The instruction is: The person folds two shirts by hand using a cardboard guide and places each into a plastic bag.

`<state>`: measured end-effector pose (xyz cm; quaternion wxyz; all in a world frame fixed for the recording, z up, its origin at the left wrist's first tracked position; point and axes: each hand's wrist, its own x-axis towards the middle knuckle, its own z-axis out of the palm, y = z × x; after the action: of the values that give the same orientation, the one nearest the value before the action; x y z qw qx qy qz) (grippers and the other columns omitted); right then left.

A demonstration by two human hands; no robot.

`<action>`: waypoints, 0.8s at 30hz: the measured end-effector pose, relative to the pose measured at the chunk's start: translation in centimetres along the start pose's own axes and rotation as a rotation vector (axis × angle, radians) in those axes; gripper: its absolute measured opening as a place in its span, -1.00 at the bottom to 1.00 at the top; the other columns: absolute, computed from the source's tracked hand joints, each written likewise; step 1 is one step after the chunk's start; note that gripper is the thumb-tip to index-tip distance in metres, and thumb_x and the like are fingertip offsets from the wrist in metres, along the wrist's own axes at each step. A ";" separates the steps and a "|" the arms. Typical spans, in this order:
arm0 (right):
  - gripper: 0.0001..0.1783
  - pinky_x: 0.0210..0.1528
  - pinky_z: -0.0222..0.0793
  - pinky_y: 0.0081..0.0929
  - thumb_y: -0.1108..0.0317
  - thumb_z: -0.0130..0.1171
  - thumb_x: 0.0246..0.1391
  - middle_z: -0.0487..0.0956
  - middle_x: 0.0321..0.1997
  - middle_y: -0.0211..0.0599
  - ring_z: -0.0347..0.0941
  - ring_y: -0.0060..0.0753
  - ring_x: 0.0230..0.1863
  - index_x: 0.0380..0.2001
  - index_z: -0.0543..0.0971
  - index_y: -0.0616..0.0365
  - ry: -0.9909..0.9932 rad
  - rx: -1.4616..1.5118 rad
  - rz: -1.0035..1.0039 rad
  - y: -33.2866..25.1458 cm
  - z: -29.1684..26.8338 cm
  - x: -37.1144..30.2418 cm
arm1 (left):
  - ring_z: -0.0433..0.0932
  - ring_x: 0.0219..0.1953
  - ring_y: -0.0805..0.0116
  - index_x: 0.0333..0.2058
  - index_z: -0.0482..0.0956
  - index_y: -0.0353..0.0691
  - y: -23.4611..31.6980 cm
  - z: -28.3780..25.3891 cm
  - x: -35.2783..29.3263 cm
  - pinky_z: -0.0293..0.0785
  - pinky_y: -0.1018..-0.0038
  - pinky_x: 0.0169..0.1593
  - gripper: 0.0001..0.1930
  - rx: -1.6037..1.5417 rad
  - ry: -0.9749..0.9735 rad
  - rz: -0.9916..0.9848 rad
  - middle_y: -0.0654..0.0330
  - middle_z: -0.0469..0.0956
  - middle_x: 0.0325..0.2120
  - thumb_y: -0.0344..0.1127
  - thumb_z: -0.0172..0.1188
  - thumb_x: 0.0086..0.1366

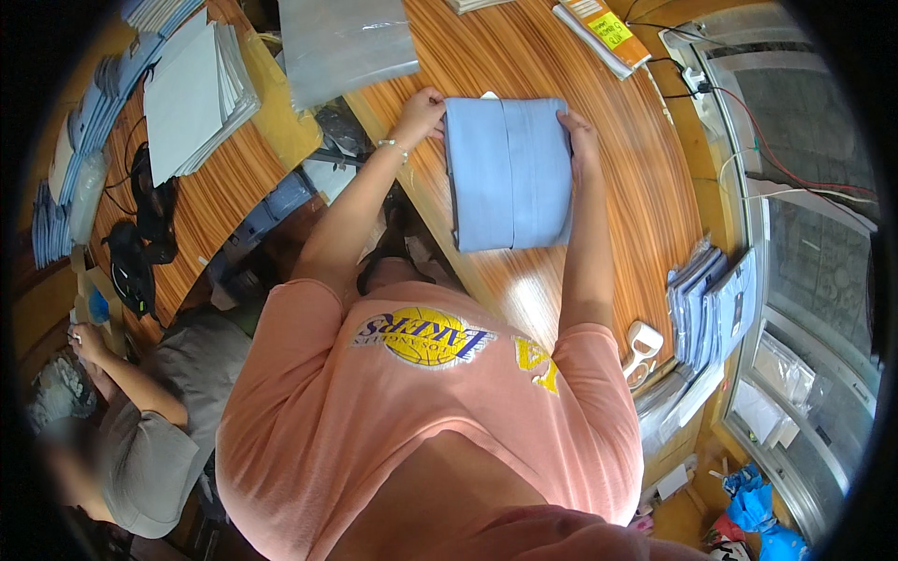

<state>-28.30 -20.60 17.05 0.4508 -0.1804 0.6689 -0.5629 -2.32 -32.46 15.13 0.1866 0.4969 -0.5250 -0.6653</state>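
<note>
A folded blue cloth (508,175) lies on the wood-grain tabletop (486,47), close to the tabletop's left edge, which runs slantwise beside it; a straight seam or fold crosses its middle. The left hand (421,119) has its grip on the cloth's far left corner, fingers bent against the edge. The right hand (582,140) has its grip on the far part of the cloth's right side, fingertips at the corner; how tightly either grip presses, I cannot tell. A grey plastic sheet (349,51) overlaps the tabletop's far left corner. Toward the far right edge sits an orange packet (613,35) with a yellow label. By the near right corner are a white plastic device (643,344) and a stack of bagged blue garments (713,304).
</note>
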 end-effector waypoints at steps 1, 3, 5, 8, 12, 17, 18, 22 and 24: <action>-0.70 -0.11 0.36 -0.59 0.45 0.15 -0.02 0.59 -0.23 -0.19 0.50 -0.42 -0.23 -0.17 0.56 0.33 0.004 0.005 0.002 0.0 0.0 -0.1 | 0.56 -0.50 0.31 -0.24 0.35 -0.34 0.3 -0.2 -0.1 0.56 0.43 -0.50 -0.77 -0.039 -0.010 -0.038 0.08 0.49 -0.42 -0.29 0.03 0.24; -0.68 -0.10 0.35 -0.58 0.47 0.13 -0.04 0.58 -0.21 -0.18 0.49 -0.40 -0.22 -0.15 0.55 0.32 0.015 0.017 0.002 0.0 0.0 0.1 | 0.56 -0.49 0.31 -0.26 0.36 -0.35 0.9 -0.1 -1.0 0.55 0.44 -0.47 -0.71 -0.096 -0.002 -0.055 0.10 0.51 -0.43 -0.22 0.10 0.21; -0.66 -0.09 0.35 -0.58 0.50 0.12 -0.06 0.58 -0.21 -0.17 0.50 -0.39 -0.22 -0.14 0.55 0.32 -0.002 0.049 -0.002 0.1 0.1 0.2 | 0.56 -0.50 0.30 -0.35 0.41 -0.37 1.1 -0.1 -2.3 0.53 0.45 -0.46 -0.65 -0.138 0.047 -0.020 0.13 0.51 -0.47 -0.15 0.22 0.12; -0.62 -0.07 0.34 -0.57 0.50 0.09 -0.09 0.58 -0.20 -0.20 0.49 -0.40 -0.20 -0.12 0.53 0.31 -0.001 0.018 0.027 0.1 -0.1 0.5 | 0.52 -0.54 0.41 -0.48 0.45 -0.32 -1.5 0.3 -1.8 0.45 0.55 -0.47 -0.65 0.212 -0.038 0.254 0.20 0.52 -0.57 -0.13 0.31 0.04; -0.57 -0.14 0.35 -0.60 0.49 0.14 -0.16 0.58 -0.23 -0.26 0.48 -0.45 -0.29 -0.10 0.53 0.29 0.014 -0.032 -0.066 2.2 -0.9 2.5 | 0.47 -0.62 0.47 -0.53 0.44 -0.33 -2.5 0.8 -1.2 0.40 0.57 -0.54 -0.74 0.122 -0.005 0.301 0.22 0.48 -0.63 -0.28 0.31 0.05; -0.78 -0.27 0.37 -0.54 0.47 0.19 -0.12 0.57 -0.40 -0.23 0.46 -0.44 -0.34 -0.32 0.57 0.27 0.215 -0.286 -0.346 2.8 -0.6 3.0 | 0.54 -0.59 0.44 -0.42 0.40 -0.34 -1.0 1.3 -2.9 0.47 0.57 -0.57 -0.74 0.156 0.053 0.247 0.16 0.51 -0.56 -0.28 0.26 0.12; -0.83 -0.30 0.37 -0.54 0.45 0.20 -0.11 0.56 -0.45 -0.26 0.45 -0.45 -0.38 -0.38 0.56 0.28 0.260 -0.289 -0.399 2.1 -0.5 2.3 | 0.55 -0.60 0.42 -0.41 0.40 -0.35 -0.9 1.5 -3.7 0.48 0.56 -0.58 -0.74 0.170 0.077 0.274 0.15 0.51 -0.56 -0.28 0.25 0.13; -0.84 -0.42 0.32 -0.56 0.39 0.22 -0.06 0.49 -0.53 -0.40 0.38 -0.51 -0.47 -0.40 0.51 0.23 0.246 -0.438 -0.427 0.8 -3.5 -5.0 | 0.56 -0.55 0.44 -0.43 0.42 -0.34 -2.2 0.4 -7.2 0.48 0.60 -0.51 -0.71 0.181 -0.088 0.126 0.14 0.53 -0.54 -0.23 0.27 0.13; -0.79 -0.45 0.29 -0.59 0.36 0.23 -0.05 0.47 -0.53 -0.46 0.36 -0.55 -0.49 -0.33 0.51 0.20 0.118 -0.448 -0.320 3.0 -7.2 -7.9 | 0.56 -0.52 0.45 -0.44 0.43 -0.33 -2.2 1.0 -9.3 0.48 0.63 -0.48 -0.71 0.212 -0.222 0.021 0.14 0.53 -0.53 -0.21 0.27 0.13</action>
<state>-29.18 -9.52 17.13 0.2656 -0.3458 0.7646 -0.4747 1.54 -23.94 17.48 0.0810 0.4318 -0.6147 -0.6550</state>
